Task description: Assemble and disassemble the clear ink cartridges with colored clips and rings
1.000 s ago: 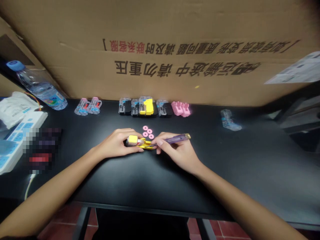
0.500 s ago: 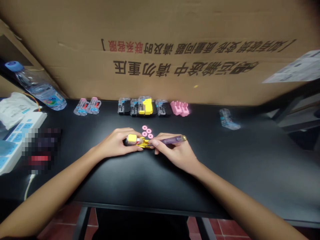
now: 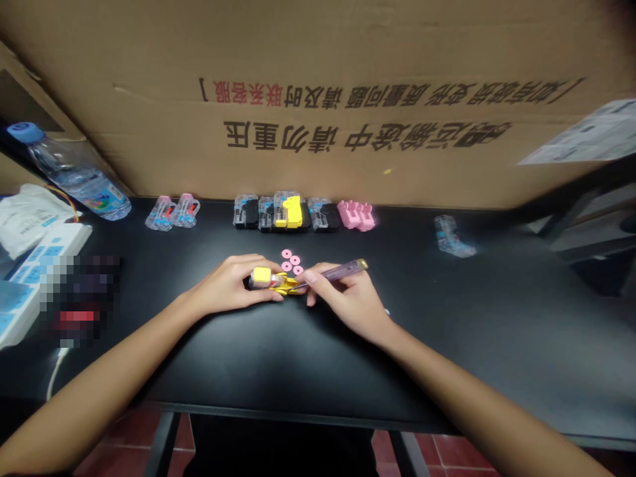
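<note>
Between your left hand (image 3: 233,285) and your right hand (image 3: 350,295) is a small yellow toy (image 3: 278,282). Your left hand curls round one end of it, with the thumb on the near side. Your right hand is closed around a thin tool with a purple handle (image 3: 338,269). Its thin tip points at the yellow part of the toy, but you cannot tell if it goes in.

Just behind the toy, four pink rings (image 3: 292,262) lie close together. Farther behind the toy is a row of clear and black pieces (image 3: 322,215), with a bright yellow piece (image 3: 292,213) among them. Pink pieces (image 3: 355,216) stand behind the toy to the right. Two clear pieces with red bits (image 3: 161,216) are behind it to the left, and a clear and blue piece (image 3: 450,240) is well off to its right. Far to the toy's left are a water bottle (image 3: 97,189) and a white power strip (image 3: 54,248). Behind everything, past the toy, stands a big cardboard box (image 3: 348,53).
</note>
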`<action>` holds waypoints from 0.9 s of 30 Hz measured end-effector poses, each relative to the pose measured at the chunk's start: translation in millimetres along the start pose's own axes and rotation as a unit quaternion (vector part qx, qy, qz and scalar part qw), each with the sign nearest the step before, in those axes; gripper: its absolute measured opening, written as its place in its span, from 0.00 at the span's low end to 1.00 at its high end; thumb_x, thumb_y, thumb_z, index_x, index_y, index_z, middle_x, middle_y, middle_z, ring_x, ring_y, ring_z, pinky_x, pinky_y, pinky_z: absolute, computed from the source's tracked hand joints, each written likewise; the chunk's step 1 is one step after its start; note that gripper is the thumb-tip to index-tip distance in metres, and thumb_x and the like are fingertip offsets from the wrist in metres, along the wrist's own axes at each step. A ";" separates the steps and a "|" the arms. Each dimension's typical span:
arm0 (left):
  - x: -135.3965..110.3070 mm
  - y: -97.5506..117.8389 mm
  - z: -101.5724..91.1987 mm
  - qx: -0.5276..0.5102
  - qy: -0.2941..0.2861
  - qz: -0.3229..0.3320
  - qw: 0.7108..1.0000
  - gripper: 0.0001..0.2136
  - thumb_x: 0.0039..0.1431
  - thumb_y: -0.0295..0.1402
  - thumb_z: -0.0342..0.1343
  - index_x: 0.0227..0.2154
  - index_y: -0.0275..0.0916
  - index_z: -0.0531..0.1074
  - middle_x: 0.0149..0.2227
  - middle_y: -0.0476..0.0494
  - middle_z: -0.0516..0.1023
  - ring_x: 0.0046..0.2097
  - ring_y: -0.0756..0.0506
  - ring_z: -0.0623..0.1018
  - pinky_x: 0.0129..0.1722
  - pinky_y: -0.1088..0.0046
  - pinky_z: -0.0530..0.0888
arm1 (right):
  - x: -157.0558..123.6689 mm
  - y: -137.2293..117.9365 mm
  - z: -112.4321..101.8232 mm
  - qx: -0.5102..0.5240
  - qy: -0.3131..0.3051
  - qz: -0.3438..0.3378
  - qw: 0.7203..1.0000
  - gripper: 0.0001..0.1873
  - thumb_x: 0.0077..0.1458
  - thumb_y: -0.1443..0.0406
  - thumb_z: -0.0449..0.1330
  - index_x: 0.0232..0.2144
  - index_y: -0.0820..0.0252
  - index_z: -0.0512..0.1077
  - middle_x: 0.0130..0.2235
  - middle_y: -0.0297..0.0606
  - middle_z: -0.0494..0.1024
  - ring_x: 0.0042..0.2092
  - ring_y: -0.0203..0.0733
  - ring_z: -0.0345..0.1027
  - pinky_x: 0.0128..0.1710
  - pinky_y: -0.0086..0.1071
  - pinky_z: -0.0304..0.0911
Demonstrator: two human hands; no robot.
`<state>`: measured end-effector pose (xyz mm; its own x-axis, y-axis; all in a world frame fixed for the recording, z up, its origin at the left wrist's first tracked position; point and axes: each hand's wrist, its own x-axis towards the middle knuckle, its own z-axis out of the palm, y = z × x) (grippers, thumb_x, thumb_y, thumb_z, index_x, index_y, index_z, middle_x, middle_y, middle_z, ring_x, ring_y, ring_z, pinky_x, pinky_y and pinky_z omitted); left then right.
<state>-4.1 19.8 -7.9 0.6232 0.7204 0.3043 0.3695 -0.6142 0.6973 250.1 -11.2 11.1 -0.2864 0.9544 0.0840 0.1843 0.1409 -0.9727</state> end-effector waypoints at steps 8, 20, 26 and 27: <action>0.7 0.7 -0.5 -0.011 -0.001 0.011 1.000 0.14 0.65 0.39 0.70 0.50 0.40 0.81 0.45 0.43 0.86 0.44 0.44 0.85 0.47 0.70 0.78 | -2.4 -0.8 1.2 -0.023 -0.036 -0.040 0.998 0.11 0.64 0.58 0.68 0.38 0.58 0.87 0.33 0.37 0.86 0.28 0.38 0.75 0.32 0.33 0.71; 0.8 0.3 -0.4 -0.009 -0.006 0.004 1.000 0.16 0.65 0.40 0.70 0.51 0.40 0.82 0.45 0.42 0.87 0.45 0.44 0.86 0.47 0.70 0.79 | 0.3 0.5 -0.9 0.004 0.024 0.002 1.000 0.19 0.66 0.48 0.66 0.36 0.57 0.83 0.27 0.36 0.80 0.31 0.43 0.76 0.36 0.37 0.74; 0.4 0.1 -0.9 -0.012 -0.012 -0.003 1.000 0.16 0.65 0.41 0.70 0.53 0.41 0.82 0.46 0.41 0.87 0.46 0.43 0.86 0.48 0.69 0.79 | -1.2 3.4 0.6 -0.001 0.028 -0.008 1.000 0.19 0.65 0.48 0.66 0.35 0.57 0.84 0.29 0.37 0.81 0.30 0.42 0.76 0.33 0.37 0.74; 0.2 0.0 -0.8 -0.012 -0.011 -0.003 1.000 0.17 0.65 0.41 0.70 0.53 0.41 0.82 0.46 0.42 0.86 0.46 0.43 0.86 0.48 0.69 0.79 | -1.4 4.0 0.6 -0.003 0.032 -0.010 0.999 0.19 0.66 0.48 0.66 0.36 0.57 0.84 0.30 0.37 0.82 0.30 0.42 0.76 0.33 0.37 0.74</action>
<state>-4.5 20.2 -7.3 0.6358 0.7169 0.2859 0.3570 -0.6016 0.7146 250.7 -12.1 7.0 -0.2298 0.9662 0.1167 0.1846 0.1610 -0.9695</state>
